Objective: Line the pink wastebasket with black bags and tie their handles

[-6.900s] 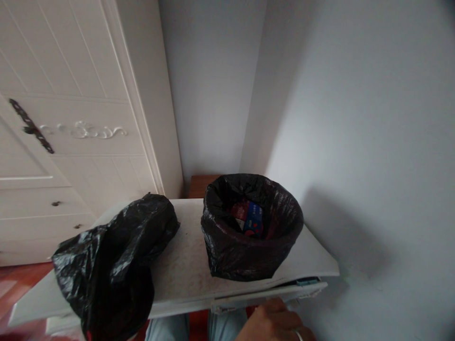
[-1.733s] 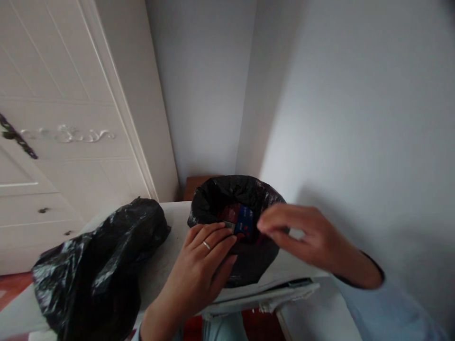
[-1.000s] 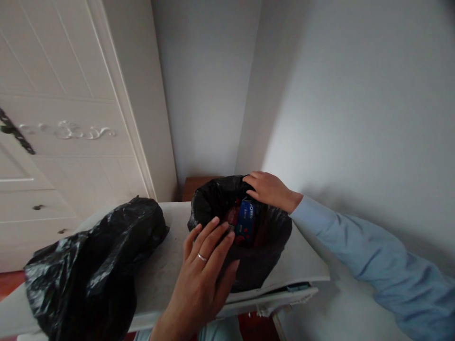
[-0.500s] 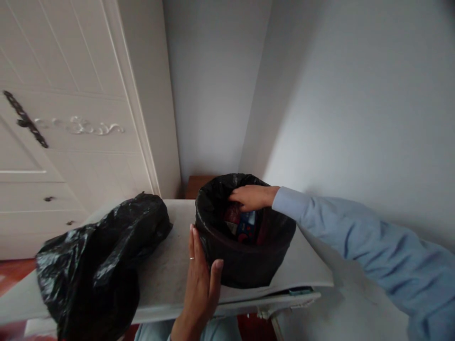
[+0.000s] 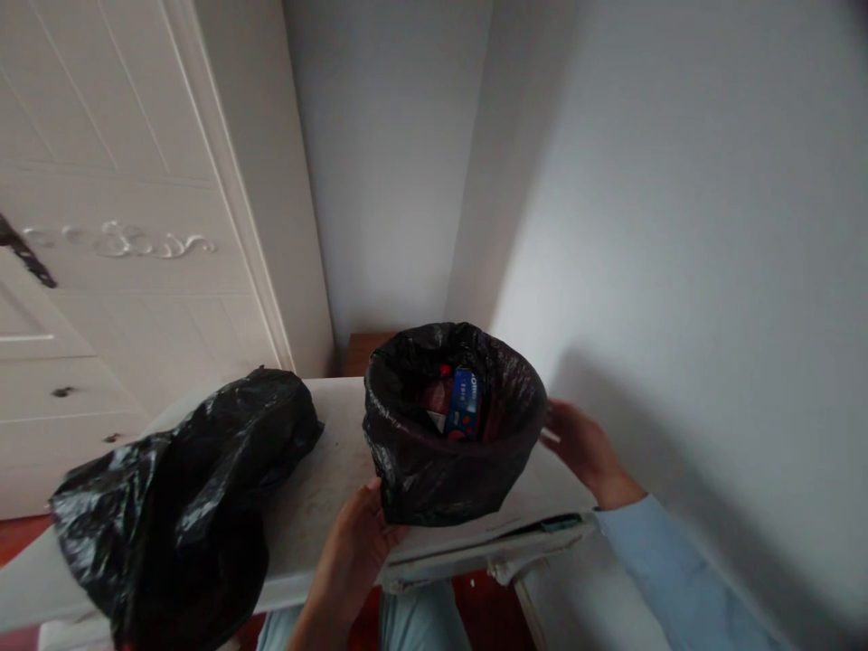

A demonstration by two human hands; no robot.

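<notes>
Bin (image 5: 453,452), small and lined with a black bag, stands on the right half of the white table (image 5: 318,506), close to the corner of the grey wall (image 5: 678,226). Both hands now sit at its base on opposite sides: the left hand (image 5: 356,551) is cupped against the lower near-left wall with fingers curled under the liner, and the right hand (image 5: 576,443) is flat and open against the right wall, palm toward the bin. Neither is closed round anything; whether they are pressing or only touching cannot be told. Half a second ago the right hand was reaching over the rim into the bin and the left stood edge-on, fingers straight, by the left wall; the right has since come out and dropped to the side. Judged from this, handling inside the liner has given way to a two-handed hold on the bin itself. Inside, a blue packet (image 5: 463,404) stands more upright than before among red wrappers. A second, loose black bag (image 5: 183,506) lies slumped over the left end of the table, unmoved. The white wardrobe (image 5: 122,271) stands behind.
</notes>
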